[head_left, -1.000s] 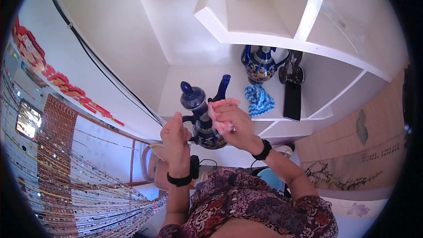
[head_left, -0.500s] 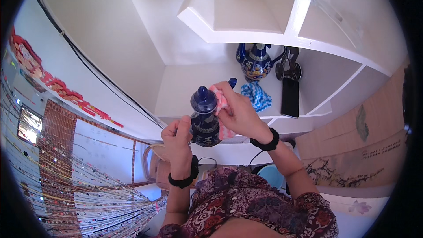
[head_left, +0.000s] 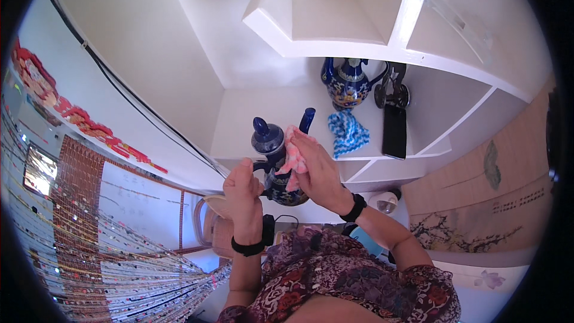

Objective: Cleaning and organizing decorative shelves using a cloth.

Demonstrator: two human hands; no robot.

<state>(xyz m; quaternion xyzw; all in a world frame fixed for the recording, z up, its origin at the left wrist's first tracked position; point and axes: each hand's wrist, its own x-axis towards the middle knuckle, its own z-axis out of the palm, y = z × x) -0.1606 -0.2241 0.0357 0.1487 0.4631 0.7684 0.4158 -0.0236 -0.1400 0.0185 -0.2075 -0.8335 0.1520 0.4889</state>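
Since a moment ago the dark blue teapot (head_left: 276, 164) has tilted slightly, its spout now showing above the pink cloth (head_left: 291, 157). The left hand (head_left: 243, 186) grips its handle; the right hand (head_left: 318, 170) presses the cloth flat against its glossy body, before the white shelf's (head_left: 251, 122) front edge. On the shelf stand a second blue teapot (head_left: 347, 82), a blue-white cloth (head_left: 348, 133) and a black phone (head_left: 394, 131).

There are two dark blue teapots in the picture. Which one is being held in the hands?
The nearer, plain dark blue teapot: the left hand grips its handle and the right hand presses a pink cloth on it. The gold-patterned teapot stands untouched on the shelf.
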